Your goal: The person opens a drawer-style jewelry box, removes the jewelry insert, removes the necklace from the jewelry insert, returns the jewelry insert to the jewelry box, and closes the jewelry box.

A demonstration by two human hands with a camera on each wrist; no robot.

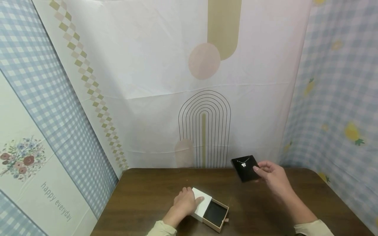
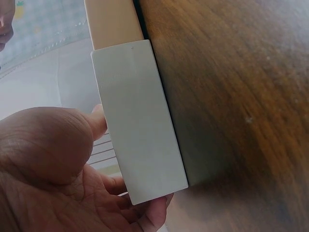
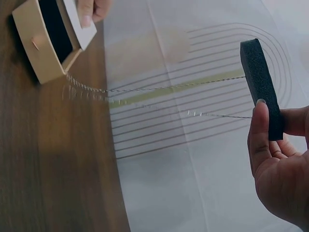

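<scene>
A white box sleeve (image 1: 202,204) lies on the table with its tan drawer (image 1: 211,225) pulled partly out toward the right; the inside of the drawer looks black. My left hand (image 1: 185,200) grips the sleeve, thumb across its top and fingers around the far end. Raised above the table, a black foam pad (image 1: 246,173) is pinched at its edge between the thumb and fingers of my right hand (image 1: 276,180). A silver necklace with a butterfly-shaped pendant (image 1: 243,165) shows on the pad's face. Behind the pad, the thin chain (image 3: 169,88) hangs loose in a long loop.
The brown wooden table (image 1: 141,196) has rounded back corners. White printed cloth (image 1: 153,131) hangs right behind it, and blue checked cloths hang at both sides. A small pull tab (image 1: 226,220) sticks out of the drawer's front.
</scene>
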